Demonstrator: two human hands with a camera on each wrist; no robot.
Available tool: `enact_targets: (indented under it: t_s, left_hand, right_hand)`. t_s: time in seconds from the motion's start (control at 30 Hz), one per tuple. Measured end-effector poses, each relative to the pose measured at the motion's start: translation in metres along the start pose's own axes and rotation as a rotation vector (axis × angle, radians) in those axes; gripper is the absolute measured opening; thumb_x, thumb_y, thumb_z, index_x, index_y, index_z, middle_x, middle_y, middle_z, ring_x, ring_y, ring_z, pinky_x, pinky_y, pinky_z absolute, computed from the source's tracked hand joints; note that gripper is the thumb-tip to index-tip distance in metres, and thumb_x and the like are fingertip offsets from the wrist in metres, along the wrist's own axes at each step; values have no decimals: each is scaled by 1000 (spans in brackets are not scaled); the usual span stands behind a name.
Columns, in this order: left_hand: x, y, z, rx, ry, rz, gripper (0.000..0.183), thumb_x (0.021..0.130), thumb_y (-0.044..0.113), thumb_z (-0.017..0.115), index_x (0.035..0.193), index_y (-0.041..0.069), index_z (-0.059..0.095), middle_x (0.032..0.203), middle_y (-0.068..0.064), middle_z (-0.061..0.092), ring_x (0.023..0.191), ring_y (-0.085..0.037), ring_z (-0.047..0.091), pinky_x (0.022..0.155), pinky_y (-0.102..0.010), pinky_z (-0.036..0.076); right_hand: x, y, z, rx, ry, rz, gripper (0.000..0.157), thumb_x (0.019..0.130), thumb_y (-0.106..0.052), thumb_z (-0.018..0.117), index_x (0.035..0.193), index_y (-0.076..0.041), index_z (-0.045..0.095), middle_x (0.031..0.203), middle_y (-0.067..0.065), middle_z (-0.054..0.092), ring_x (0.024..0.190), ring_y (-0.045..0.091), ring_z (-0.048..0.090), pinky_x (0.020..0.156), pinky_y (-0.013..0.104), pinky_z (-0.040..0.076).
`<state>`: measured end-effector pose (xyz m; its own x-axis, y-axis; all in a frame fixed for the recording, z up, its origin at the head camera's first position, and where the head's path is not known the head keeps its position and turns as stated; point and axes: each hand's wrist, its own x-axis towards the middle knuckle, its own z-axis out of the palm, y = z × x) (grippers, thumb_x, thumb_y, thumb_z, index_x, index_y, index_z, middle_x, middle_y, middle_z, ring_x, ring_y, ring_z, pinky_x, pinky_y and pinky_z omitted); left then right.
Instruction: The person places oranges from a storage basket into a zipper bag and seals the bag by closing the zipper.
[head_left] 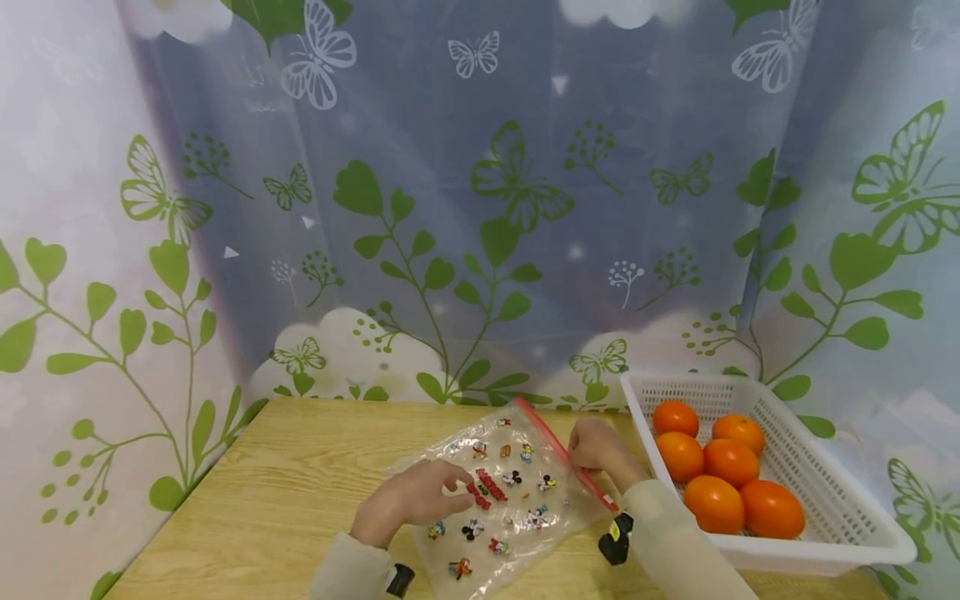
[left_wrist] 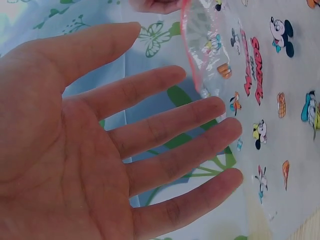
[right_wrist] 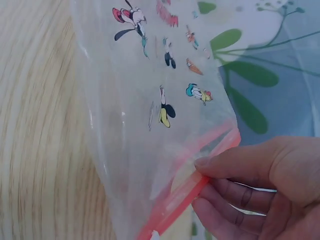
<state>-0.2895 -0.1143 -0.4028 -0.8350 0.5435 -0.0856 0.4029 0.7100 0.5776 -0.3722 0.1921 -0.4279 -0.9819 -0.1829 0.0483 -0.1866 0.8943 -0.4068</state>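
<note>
A clear zip bag printed with small cartoon figures lies tilted over the table, a red zip strip along its upper right edge. My right hand pinches that strip between thumb and fingers. The right wrist view shows the right thumb on the red strip, with the bag hanging from it. Over the left part of the bag is my left hand. Its fingers are spread and nearly straight in the left wrist view, with nothing gripped and the printed bag beyond their tips.
To the right stands a white perforated plastic basket holding several round orange fruits. Beneath everything is a light wood-grain table. A backdrop with green leaves and butterflies rises behind the table and on both sides.
</note>
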Motion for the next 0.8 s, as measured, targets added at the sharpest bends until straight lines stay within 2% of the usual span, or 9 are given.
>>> enact_targets:
  t_s: [0.13, 0.23, 0.37, 0.47, 0.7, 0.8]
  left_hand:
    - [2, 4, 0, -15, 14, 14, 37, 101, 29, 66, 131, 8, 70, 129, -18, 70, 116, -36, 68, 95, -55, 57]
    - [3, 7, 1, -14, 44, 43, 33, 100, 27, 68, 127, 9, 72, 121, -15, 73, 106, -31, 71, 87, -49, 59]
    - [5, 9, 1, -16, 75, 66, 28, 99, 24, 70, 121, 8, 74, 114, -11, 75, 97, -25, 71, 79, -42, 58]
    - [7, 11, 1, -14, 95, 71, 29, 99, 23, 69, 122, 7, 74, 114, -12, 75, 97, -25, 72, 80, -42, 59]
    - [11, 17, -1, -39, 154, 67, 32, 98, 22, 69, 123, 2, 73, 119, -18, 74, 107, -34, 71, 85, -49, 59]
    - [12, 20, -1, -50, 186, 60, 31, 99, 22, 68, 122, 2, 73, 113, -18, 74, 100, -32, 71, 82, -48, 59]
  right_hand:
    - [-6, -7, -6, 21, 4, -16, 24, 67, 8, 62, 57, -13, 58, 50, -8, 46, 46, 7, 42, 46, 20, 31]
    - [-11, -17, -10, 27, 9, -57, 26, 67, 9, 63, 57, -14, 57, 51, -7, 47, 48, 9, 41, 47, 22, 32]
    - [-17, -31, -12, 13, 32, -134, 34, 68, 11, 62, 53, -16, 49, 49, -7, 40, 48, 9, 32, 48, 23, 26]
    - [-23, -43, -11, 13, 57, -175, 39, 70, 13, 64, 53, -17, 45, 51, -6, 36, 51, 10, 27, 50, 25, 24]
    - [-38, -64, -7, 27, 116, -243, 31, 71, 11, 73, 60, -13, 57, 58, -4, 50, 55, 10, 39, 53, 25, 34]
    - [-43, -72, -5, 26, 138, -280, 28, 69, 10, 75, 61, -13, 60, 60, -3, 55, 56, 11, 44, 53, 25, 37]
